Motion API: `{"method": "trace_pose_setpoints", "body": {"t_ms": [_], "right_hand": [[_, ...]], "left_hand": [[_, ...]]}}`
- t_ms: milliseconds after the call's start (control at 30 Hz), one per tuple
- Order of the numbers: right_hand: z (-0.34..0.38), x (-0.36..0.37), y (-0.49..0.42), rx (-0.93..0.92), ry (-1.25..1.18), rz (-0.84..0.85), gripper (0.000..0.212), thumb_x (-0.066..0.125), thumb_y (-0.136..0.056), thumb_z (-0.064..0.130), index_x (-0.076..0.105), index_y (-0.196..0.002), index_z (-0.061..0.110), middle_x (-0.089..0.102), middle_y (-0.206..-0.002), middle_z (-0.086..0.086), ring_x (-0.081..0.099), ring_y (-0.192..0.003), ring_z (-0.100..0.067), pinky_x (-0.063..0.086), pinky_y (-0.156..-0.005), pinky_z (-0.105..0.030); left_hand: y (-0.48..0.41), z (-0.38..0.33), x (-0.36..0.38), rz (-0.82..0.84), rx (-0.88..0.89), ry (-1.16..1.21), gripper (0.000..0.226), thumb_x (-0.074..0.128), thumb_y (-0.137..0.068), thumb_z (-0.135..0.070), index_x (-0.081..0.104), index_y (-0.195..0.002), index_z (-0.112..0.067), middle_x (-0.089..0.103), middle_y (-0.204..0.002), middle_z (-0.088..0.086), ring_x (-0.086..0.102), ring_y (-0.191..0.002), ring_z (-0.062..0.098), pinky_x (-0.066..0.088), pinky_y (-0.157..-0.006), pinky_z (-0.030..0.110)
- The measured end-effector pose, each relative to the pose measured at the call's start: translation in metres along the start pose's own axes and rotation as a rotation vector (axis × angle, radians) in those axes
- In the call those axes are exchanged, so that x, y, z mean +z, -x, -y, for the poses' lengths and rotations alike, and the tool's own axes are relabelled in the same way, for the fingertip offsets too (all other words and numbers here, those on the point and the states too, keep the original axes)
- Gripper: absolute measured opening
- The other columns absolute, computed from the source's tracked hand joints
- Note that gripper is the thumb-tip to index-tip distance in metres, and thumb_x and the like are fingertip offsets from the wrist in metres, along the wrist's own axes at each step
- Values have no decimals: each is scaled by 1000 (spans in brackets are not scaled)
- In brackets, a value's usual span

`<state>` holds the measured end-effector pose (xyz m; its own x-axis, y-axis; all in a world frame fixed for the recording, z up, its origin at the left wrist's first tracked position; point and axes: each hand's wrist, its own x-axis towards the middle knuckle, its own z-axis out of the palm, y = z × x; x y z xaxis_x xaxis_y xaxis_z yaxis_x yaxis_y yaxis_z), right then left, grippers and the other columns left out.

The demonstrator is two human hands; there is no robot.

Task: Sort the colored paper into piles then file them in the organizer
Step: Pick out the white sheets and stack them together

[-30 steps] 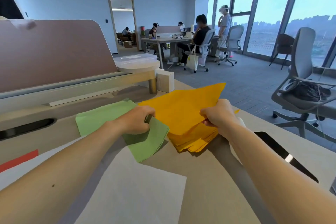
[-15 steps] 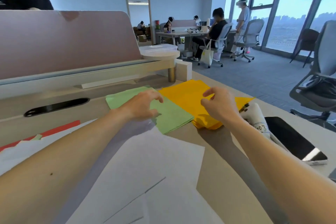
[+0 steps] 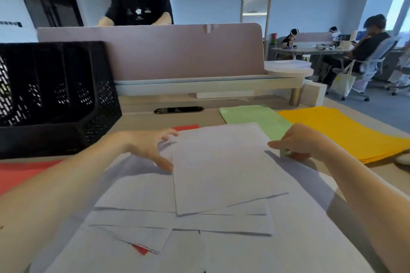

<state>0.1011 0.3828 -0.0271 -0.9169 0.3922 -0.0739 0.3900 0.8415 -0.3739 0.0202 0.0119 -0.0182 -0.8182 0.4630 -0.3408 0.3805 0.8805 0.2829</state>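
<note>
Paper in four colours is spread over the surface (image 3: 142, 124). Nearest the camera, loose white sheets (image 3: 177, 221) overlap at odd angles, and one top sheet (image 3: 221, 168) lies slightly skewed on the heap, between the two hands. The left hand (image 3: 148, 148) arches at that sheet's left edge. Its fingers (image 3: 168, 133) are spread wide and lifted near the far corner, and its thumb tip is down just at the paper's side. The right hand (image 3: 306, 142) sits at the sheet's right edge, thumb stretched toward the paper and the other fingers curled under. Whether they actually pinch the sheet cannot be told.

Beyond the right hand a green pile (image 3: 255, 117) lies flat, partly covered by the far corner of the top sheet. A thicker yellow pile (image 3: 346, 133) lies just to its right, and the two touch along one side. Red paper (image 3: 22, 173) shows under the left forearm, a red strip (image 3: 186, 127) peeks out past the left fingertips, and a small red corner (image 3: 140, 249) pokes from under the near white sheets.

The black mesh organizer (image 3: 55, 95) stands at the far left of the surface, well apart from the green and yellow piles, with its slots dark inside. Behind it runs a pink divider panel (image 3: 177, 51), and a person in a black shirt (image 3: 138, 6) stands beyond the panel.
</note>
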Motion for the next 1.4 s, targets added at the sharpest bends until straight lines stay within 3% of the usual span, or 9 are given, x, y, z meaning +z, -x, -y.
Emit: {"method": "trace_pose_setpoints", "body": {"t_ms": [133,200,433,600,800,933,1033,1233,1400], "right_hand": [[5,2,10,5,-144,58,59,77,-75,54,71,-82,-5,66,-75,-13,55,-63,-24,40,-57,-30],[7,5,14,-9,-176,37,54,80,-73,49,67,-80,-2,67,-81,-14,57,-69,-25,42,-58,-30],[10,8,19,-83,-270,129,32,83,-75,30,70,-89,5,71,-88,-13,65,-83,-28,55,-69,-38],[3,5,15,-109,-235,-12,29,79,-80,30,72,-92,4,71,-89,-13,63,-82,-28,51,-72,-38],[-6,-1,16,-119,-416,-134,16,73,-83,17,70,-83,2,69,-82,-16,64,-76,-32,48,-63,-34],[-8,-4,21,-127,-661,-121,14,67,-91,13,66,-82,1,62,-70,-11,54,-60,-23,42,-54,-28],[-9,-3,23,-126,-781,-112,10,64,-93,11,65,-89,2,60,-73,-10,52,-60,-20,39,-54,-28],[-8,3,27,-108,-873,-59,14,58,-97,14,62,-103,1,65,-81,-10,59,-65,-22,43,-53,-29],[-10,10,19,-205,-550,-108,23,56,-95,11,62,-74,4,60,-66,-12,53,-60,-23,38,-54,-30]], "left_hand": [[5,6,43,-137,66,237,104,83,-68,-54,23,-151,-38,18,-158,-25,22,-141,-3,24,-113,24],[1,1,58,-209,97,338,107,83,-57,-69,28,-146,-44,26,-155,-29,27,-141,-4,28,-116,29],[4,-27,58,-480,102,-28,106,60,-57,-91,33,-146,-40,33,-152,-21,39,-133,10,34,-104,30],[7,-2,54,-604,-98,339,97,85,-54,-65,50,-135,-26,53,-140,-6,50,-115,8,40,-92,25],[17,13,40,-471,-296,405,88,84,-64,-58,53,-135,-16,55,-137,4,55,-120,21,46,-99,33],[20,-4,48,-446,-180,933,41,83,-77,-7,61,-111,-8,58,-109,3,60,-86,7,52,-59,10],[18,-4,50,-455,-99,1272,55,83,-72,4,57,-120,1,51,-133,15,68,-103,26,59,-81,31],[25,-13,47,-510,4,1201,20,70,-89,-16,71,-104,-3,72,-103,20,70,-91,34,54,-88,49],[21,-11,50,-455,4,1049,21,49,-103,-17,68,-107,-6,74,-102,17,71,-93,35,55,-83,45]]}}
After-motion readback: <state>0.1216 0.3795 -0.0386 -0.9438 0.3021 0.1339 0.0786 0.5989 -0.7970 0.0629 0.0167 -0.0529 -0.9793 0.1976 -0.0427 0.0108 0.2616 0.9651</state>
